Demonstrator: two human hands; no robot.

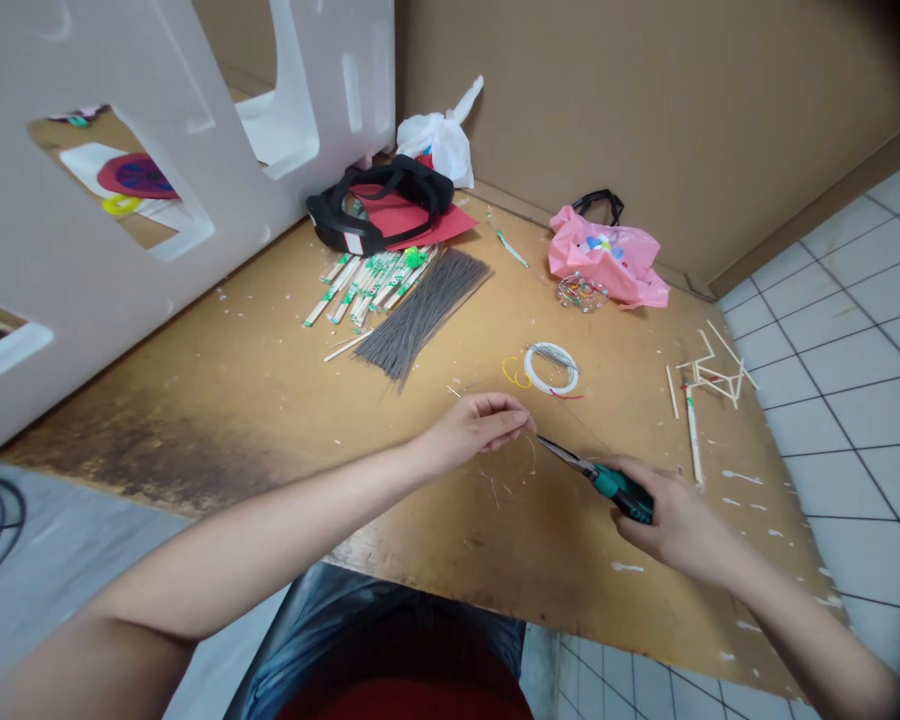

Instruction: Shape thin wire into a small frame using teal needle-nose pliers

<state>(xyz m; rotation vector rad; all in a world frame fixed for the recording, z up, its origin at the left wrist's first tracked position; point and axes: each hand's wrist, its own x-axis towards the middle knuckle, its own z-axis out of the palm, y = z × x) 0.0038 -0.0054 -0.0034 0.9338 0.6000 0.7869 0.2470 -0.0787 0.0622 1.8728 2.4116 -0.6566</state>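
Observation:
Near the middle of the view, my left hand [487,425] is closed in a pinch on a thin wire, which is hard to make out. My right hand [667,510] grips green and black long-nose pliers [607,483] by their handles. The pliers point left, and their tips are close to my left fingertips. Just beyond my hands lies a white ring-shaped coil [551,368], with a curled yellow wire [516,373] at its left and a short red piece [567,396] at its front edge.
Farther back lie grey rods [424,315], wrapped sticks [375,280], a black headset [382,205] on red sheets and a white bag [439,145]. A pink bag [607,255] stands back right. Joined sticks [712,378] lie at the right of the wooden table [255,400].

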